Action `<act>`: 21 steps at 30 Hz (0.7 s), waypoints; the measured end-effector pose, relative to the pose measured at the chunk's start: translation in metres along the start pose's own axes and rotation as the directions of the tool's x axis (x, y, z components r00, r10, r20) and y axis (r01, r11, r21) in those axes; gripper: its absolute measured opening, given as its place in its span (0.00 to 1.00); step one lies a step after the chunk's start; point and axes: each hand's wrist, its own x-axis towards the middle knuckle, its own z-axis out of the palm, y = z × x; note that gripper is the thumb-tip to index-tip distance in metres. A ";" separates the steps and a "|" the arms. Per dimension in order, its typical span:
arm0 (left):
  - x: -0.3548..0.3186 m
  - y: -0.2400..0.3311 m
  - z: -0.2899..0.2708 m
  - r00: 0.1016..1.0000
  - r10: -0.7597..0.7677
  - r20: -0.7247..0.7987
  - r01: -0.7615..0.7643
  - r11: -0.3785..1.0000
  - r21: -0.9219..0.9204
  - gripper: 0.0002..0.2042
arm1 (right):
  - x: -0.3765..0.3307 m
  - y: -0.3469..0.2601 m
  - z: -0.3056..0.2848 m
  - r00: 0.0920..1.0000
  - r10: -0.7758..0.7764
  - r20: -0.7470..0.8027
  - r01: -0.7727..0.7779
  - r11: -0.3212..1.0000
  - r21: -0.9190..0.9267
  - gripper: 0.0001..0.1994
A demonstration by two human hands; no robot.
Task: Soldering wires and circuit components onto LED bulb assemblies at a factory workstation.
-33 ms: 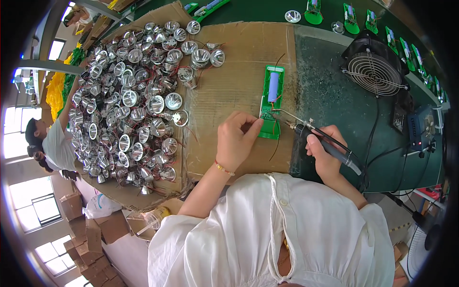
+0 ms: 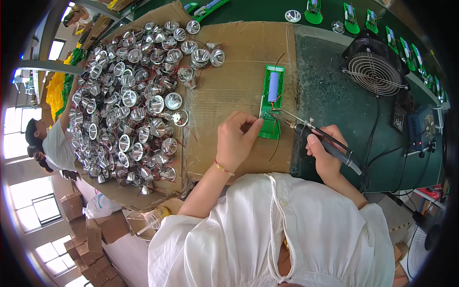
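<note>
A green plastic housing [image 2: 270, 131] lies on the cardboard in front of me, with a purple cylindrical battery [image 2: 273, 87] in its far part and thin red and black wires around it. My left hand [image 2: 237, 136] is closed, thumb and forefinger pinched at the housing's left edge; whether a wire is also between them is hidden. In my right hand [image 2: 327, 153] is a soldering iron [image 2: 338, 152] with a black handle and a thin metal feed tube [image 2: 290, 116] alongside. Its tip points left into the housing's middle, by the wires.
Many silver reflector cups [image 2: 129, 98] with wires are heaped on cardboard [image 2: 234, 62] at left. A black fan [image 2: 375, 71] and a blue box [image 2: 421, 129] with cables stand at right. More green housings [image 2: 350, 21] line the far edge. Another person [image 2: 57, 143] is at far left.
</note>
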 end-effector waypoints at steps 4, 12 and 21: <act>0.000 0.001 0.000 1.000 -0.028 0.008 0.028 1.000 -0.011 0.06 | 0.000 0.000 0.001 0.999 0.024 0.021 -0.024 1.000 0.006 0.08; 0.002 -0.005 0.003 0.998 -0.064 0.011 0.065 0.997 -0.038 0.07 | -0.002 -0.002 0.001 0.993 0.113 -0.029 -0.108 0.984 0.143 0.08; 0.001 -0.003 0.002 0.997 -0.079 -0.004 0.078 0.996 -0.041 0.07 | -0.006 -0.003 -0.004 0.998 0.046 -0.041 -0.042 0.995 0.093 0.07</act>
